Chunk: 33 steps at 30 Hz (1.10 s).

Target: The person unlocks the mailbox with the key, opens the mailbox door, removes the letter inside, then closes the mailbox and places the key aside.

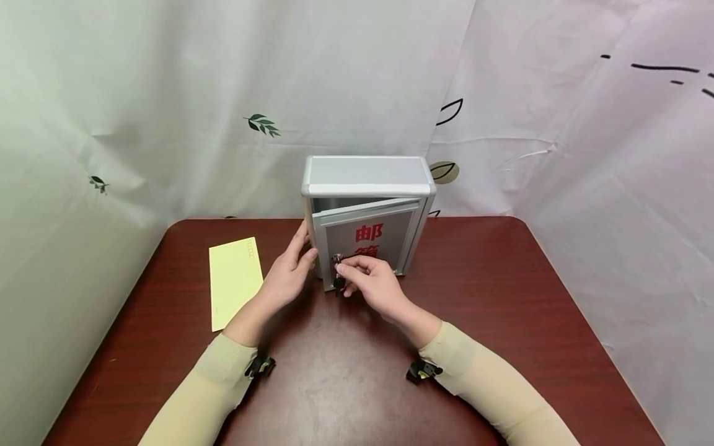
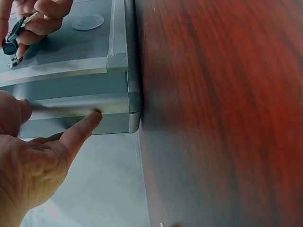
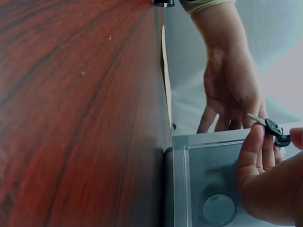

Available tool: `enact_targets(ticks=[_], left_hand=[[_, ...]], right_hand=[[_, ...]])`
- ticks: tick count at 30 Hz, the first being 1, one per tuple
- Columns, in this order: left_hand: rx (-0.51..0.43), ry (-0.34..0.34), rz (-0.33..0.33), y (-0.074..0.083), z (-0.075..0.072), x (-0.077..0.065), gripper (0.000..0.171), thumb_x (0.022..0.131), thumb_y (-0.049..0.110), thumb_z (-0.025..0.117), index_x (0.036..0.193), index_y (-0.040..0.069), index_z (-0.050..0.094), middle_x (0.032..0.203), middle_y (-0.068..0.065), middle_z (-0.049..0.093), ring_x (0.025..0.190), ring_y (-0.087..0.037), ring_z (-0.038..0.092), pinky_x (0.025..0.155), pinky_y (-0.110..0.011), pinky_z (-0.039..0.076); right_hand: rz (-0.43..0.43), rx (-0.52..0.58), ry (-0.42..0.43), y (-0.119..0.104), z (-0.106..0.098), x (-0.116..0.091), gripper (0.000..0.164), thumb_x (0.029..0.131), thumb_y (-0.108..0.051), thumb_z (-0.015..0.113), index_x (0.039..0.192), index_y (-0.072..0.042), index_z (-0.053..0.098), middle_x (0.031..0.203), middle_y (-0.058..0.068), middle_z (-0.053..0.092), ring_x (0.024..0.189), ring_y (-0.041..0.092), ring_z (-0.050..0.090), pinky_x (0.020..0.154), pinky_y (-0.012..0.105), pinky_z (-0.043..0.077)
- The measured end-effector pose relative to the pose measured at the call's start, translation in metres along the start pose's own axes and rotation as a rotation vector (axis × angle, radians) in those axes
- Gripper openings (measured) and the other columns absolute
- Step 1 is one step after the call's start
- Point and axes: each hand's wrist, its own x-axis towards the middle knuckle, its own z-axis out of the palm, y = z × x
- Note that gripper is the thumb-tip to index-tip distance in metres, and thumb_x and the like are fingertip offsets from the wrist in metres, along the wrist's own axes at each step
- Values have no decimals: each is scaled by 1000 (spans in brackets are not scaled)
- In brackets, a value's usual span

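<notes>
A silver metal mailbox with red characters stands upright on the table. Its front door is ajar at the left edge, with a dark gap along the top. My left hand rests against the box's left side, fingers extended; in the left wrist view a finger touches that side wall. At the door's lock, my right hand pinches a black-headed key. A second key dangles from it beside the fingers. The right fingers partly cover the lock.
A yellow envelope lies flat on the dark red wooden table, left of the box and partly behind the left wrist. Pale cloth with leaf prints hangs behind the table and along both sides.
</notes>
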Motion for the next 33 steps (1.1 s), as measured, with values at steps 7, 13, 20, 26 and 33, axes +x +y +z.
enact_targets(ticks=[7, 13, 20, 26, 33], left_hand=[[16, 1, -17, 2, 0, -1, 74, 121, 24, 52, 179, 47, 12, 168, -19, 51, 132, -41, 70, 108, -60, 58], [23, 3, -10, 4, 0, -2, 74, 121, 22, 51, 180, 41, 11, 167, -21, 51, 128, -42, 72, 107, -61, 58], [33, 2, -5, 2, 0, -1, 73, 121, 23, 50, 180, 41, 13, 168, -20, 50, 133, -39, 69, 108, -60, 58], [40, 8, 1, 1, 0, 0, 74, 121, 23, 50, 180, 44, 11, 169, -18, 50, 132, -39, 69, 107, -60, 58], [39, 6, 2, 2, 0, -1, 73, 121, 26, 51, 180, 44, 12, 168, -19, 51, 132, -39, 70, 109, -61, 57]], right_hand=[[0, -15, 21, 0, 3, 3, 26, 107, -16, 75, 118, 6, 80, 98, 9, 81, 67, 16, 72, 78, 51, 66], [-6, -9, 40, 1, 6, 6, 27, 107, -19, 76, 118, 5, 80, 91, 6, 79, 66, 16, 72, 85, 72, 61], [-15, 15, 50, 2, 8, 10, 25, 108, -16, 75, 117, 6, 79, 88, 6, 79, 66, 17, 72, 75, 45, 66], [-16, 41, 64, 2, 10, 13, 25, 107, -15, 75, 116, 8, 78, 88, 6, 79, 67, 17, 71, 71, 35, 65], [-10, 45, 79, 2, 12, 15, 26, 107, -16, 76, 117, 7, 79, 89, 5, 79, 67, 16, 71, 77, 49, 67]])
